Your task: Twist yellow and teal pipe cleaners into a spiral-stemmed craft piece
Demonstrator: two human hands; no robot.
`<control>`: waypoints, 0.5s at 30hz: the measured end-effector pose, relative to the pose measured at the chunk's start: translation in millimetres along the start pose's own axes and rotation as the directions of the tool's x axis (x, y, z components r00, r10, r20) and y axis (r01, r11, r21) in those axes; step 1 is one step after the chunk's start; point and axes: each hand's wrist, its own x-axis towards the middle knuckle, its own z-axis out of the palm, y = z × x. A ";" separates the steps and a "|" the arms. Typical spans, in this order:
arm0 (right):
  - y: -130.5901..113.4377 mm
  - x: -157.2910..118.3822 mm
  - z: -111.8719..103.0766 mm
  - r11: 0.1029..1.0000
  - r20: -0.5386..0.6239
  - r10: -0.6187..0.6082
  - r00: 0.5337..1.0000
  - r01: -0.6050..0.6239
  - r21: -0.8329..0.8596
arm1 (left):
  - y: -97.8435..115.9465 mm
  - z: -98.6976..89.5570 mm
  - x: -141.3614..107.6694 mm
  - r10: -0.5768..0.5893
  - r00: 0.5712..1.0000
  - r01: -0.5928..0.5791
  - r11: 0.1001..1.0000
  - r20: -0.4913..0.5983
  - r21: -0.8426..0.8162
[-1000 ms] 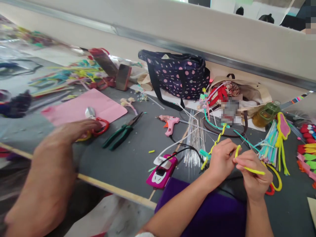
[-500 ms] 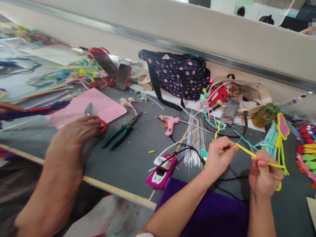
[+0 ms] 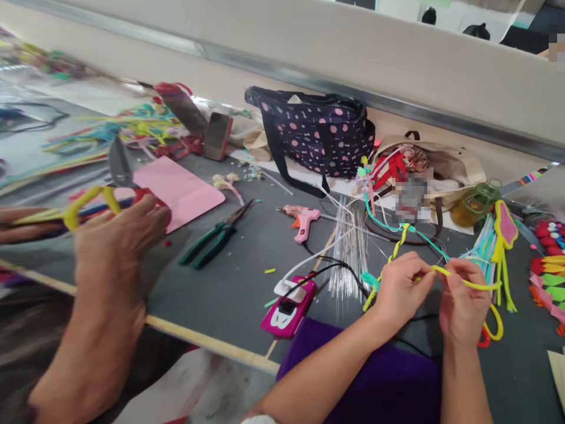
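Observation:
My left hand (image 3: 404, 291) pinches a bright yellow pipe cleaner (image 3: 479, 287) between thumb and fingertips. My right hand (image 3: 465, 300) is closed on the same pipe cleaner a short way to the right, and its free end sticks out past the fingers. A twisted yellow pipe cleaner stem (image 3: 399, 244) runs up behind my left hand to a teal strand (image 3: 426, 238). Beside my right wrist lie yellow and red loops (image 3: 495, 323), partly hidden, that look like scissor handles. Both hands are above the grey table, over a purple cloth (image 3: 366, 377).
Left of me, a co-worker's hand (image 3: 119, 235) holds scissors (image 3: 121, 165) above a pink sheet (image 3: 180, 194). Green-handled pliers (image 3: 212, 241), a pink glue gun (image 3: 304, 219), a magenta device (image 3: 289, 309) with cables and thin wires (image 3: 348, 259) lie between. Bags (image 3: 313, 138) and a bottle (image 3: 477, 203) stand behind.
My hands have come closer together on the yellow pipe cleaner, the right one moving left and up. The co-worker's hand with the scissors has shifted left.

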 end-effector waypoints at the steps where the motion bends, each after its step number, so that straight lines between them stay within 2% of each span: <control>1: 1.3 -1.0 1.4 0.997 -0.003 -0.049 0.999 0.049 -0.067 | 0.4 -0.2 -0.2 0.009 1.000 -0.009 1.000 0.000 0.010; 4: 4.0 -1.6 4.5 0.965 0.010 -0.162 0.987 0.160 -0.207 | 0.5 -0.7 0.2 0.026 1.000 -0.026 1.000 -0.003 0.015; 7: 4.8 -0.9 5.7 0.960 -0.008 -0.171 0.985 0.165 -0.227 | -0.2 -0.2 1.0 0.022 1.000 -0.022 0.999 -0.002 -0.030; 9: 5.1 -0.7 6.0 0.982 -0.034 -0.113 0.993 0.107 -0.154 | -0.5 0.7 1.2 0.003 1.000 -0.002 0.995 0.008 -0.097; 11: 5.9 -0.5 6.0 1.000 -0.050 0.002 0.999 -0.003 -0.025 | -0.2 1.4 1.3 -0.018 1.000 0.021 0.985 0.021 -0.168; 15: 8.9 1.6 4.2 0.968 -0.034 0.205 0.978 -0.197 0.158 | 1.9 -0.3 2.7 -0.060 0.994 0.081 0.962 0.086 -0.261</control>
